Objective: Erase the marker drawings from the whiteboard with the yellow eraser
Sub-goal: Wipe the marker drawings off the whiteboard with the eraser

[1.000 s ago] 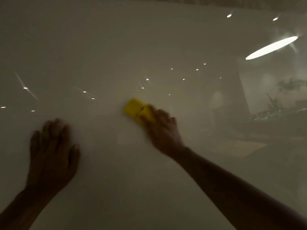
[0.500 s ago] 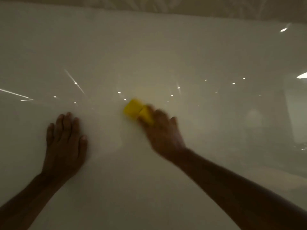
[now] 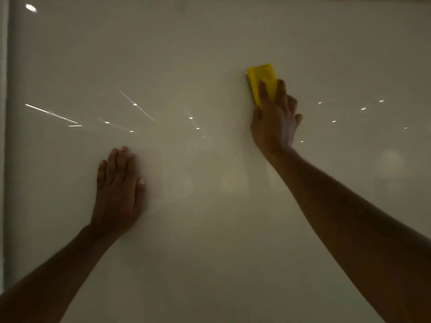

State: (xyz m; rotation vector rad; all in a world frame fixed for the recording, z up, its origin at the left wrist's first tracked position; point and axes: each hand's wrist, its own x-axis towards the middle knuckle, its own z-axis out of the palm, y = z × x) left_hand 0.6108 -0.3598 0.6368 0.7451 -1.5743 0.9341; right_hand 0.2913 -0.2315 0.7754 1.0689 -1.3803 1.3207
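Head view: the whiteboard (image 3: 210, 54) fills nearly the whole picture, dim and glossy, with small bright light spots (image 3: 190, 118) and streaks reflected across its middle; its frame edge (image 3: 5, 136) runs down the far left. No marker lines or writing can be made out on it. The yellow eraser (image 3: 262, 76), a plain rectangular block, lies pressed against the whiteboard's upper right part, grasped by the right hand (image 3: 274, 122), fingers (image 3: 263, 94) laid over it. Lower left of the eraser, the left hand (image 3: 117, 192) rests flat and released on the whiteboard.
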